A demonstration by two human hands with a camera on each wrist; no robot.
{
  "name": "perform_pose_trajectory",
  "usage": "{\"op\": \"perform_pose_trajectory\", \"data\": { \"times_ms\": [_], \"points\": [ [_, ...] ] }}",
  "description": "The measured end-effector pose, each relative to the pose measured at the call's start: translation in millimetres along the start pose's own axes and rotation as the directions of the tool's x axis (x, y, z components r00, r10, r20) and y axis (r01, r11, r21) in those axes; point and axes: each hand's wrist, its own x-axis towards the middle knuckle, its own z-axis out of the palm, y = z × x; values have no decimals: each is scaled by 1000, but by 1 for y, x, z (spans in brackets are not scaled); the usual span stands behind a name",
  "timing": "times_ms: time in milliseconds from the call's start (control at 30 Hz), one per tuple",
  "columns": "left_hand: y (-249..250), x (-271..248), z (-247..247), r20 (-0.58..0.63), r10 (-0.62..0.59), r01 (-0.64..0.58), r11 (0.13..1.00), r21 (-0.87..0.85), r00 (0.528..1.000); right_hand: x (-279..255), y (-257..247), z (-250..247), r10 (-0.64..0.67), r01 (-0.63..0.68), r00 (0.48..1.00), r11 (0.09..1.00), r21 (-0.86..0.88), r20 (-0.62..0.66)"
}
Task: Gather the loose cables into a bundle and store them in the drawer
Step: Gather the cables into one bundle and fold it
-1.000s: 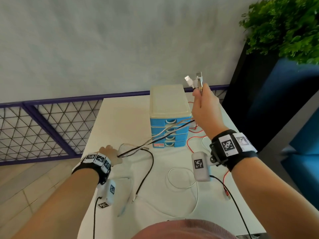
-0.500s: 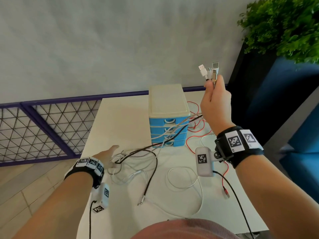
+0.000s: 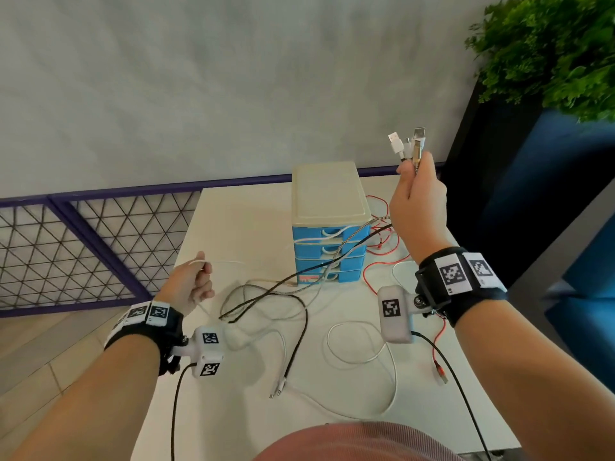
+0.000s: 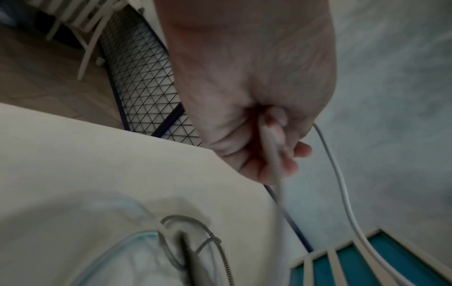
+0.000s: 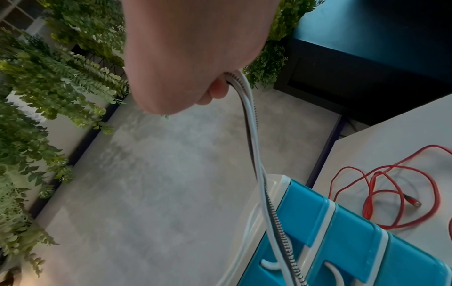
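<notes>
My right hand [image 3: 417,197] is raised right of the drawer unit and grips several cable plugs [image 3: 407,144] that stick up from the fist. White, black and braided cables [image 5: 254,151] hang from it across the drawer fronts. My left hand [image 3: 191,282] is lifted over the table's left side and grips a white cable [image 4: 340,174] that stretches right toward the drawers. More white, black and braided cables [image 3: 293,314] lie looped on the white table [image 3: 239,221]. The blue four-drawer unit [image 3: 329,241] stands at the back with its drawers closed.
A red cable [image 3: 382,247] lies coiled to the right of the drawer unit, with one end [image 3: 441,372] near the table's right edge. A purple mesh railing [image 3: 83,247] stands left of the table. A dark planter with green plants [image 3: 549,51] is at the right.
My right hand has risen and moved right with the plugs, pulling the cables taut. My left hand has lifted off the table and now grips a white cable.
</notes>
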Motion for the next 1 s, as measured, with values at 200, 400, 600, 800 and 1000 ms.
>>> {"op": "perform_pose_trajectory", "data": {
  "times_ms": [200, 400, 600, 800, 1000],
  "points": [
    [-4, 2, -2, 15, 201, -151, 681, 716, 980, 3, 2, -1, 17, -16, 1000, 999, 37, -23],
    [-24, 10, -14, 285, 97, -285, -5, 958, 954, 4, -2, 3, 41, -38, 999, 994, 100, -24],
    [-16, 5, 21, 378, -250, -335, 198, 921, 892, -6, -19, 16, 69, -113, 986, 947, 300, 153],
    [41, -54, 144, 706, 163, -661, 541, 520, 689, -28, -51, 48, 108, -371, 878, 770, 519, 467],
    [47, -66, 178, 722, 145, -651, 575, 495, 677, -17, -66, 36, 108, -411, 865, 713, 568, 490]
  ]
}}
